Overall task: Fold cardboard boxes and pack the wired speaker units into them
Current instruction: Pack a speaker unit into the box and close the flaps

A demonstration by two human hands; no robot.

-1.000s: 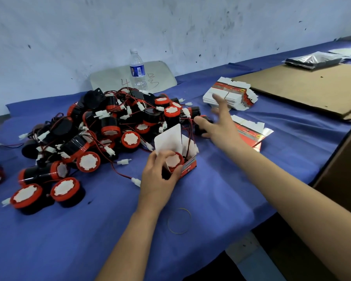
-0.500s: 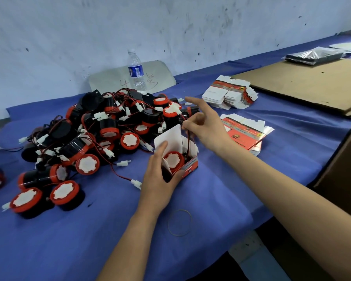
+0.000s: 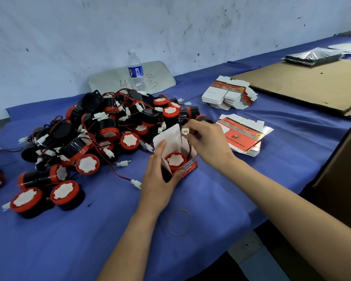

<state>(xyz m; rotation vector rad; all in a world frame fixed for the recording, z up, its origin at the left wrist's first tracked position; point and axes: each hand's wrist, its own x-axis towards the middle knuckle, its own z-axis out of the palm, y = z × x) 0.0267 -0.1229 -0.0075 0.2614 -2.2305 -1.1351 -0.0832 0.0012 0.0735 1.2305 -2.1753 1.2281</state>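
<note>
So the left hand (image 3: 158, 176) is wrapped around the left side of a small red and white carton (image 3: 189, 167), fingers curled on it and the index finger lying up against the raised white flap. The carton stands upright on the blue tablecloth (image 3: 69, 240) near the front edge, top open, and one speaker unit (image 3: 175, 160) sits inside with its red-rimmed white face up. The right hand (image 3: 208, 144) hovers just above the opening, thumb and fingertips pinching the white plug connector (image 3: 185, 131), and thin wire drops from there down into the carton. To the left and behind is the big tangled pile of speaker units (image 3: 109, 132) (black bodies, red caps, red and black leads everywhere). Just right of the hands lies a stack of flat unfolded cartons (image 3: 244, 136), with a second stack (image 3: 228, 96) further back. A rubber band (image 3: 179, 222) lies on the cloth near the left wrist, and a water bottle (image 3: 135, 71) stands at the wall behind the pile.
</note>
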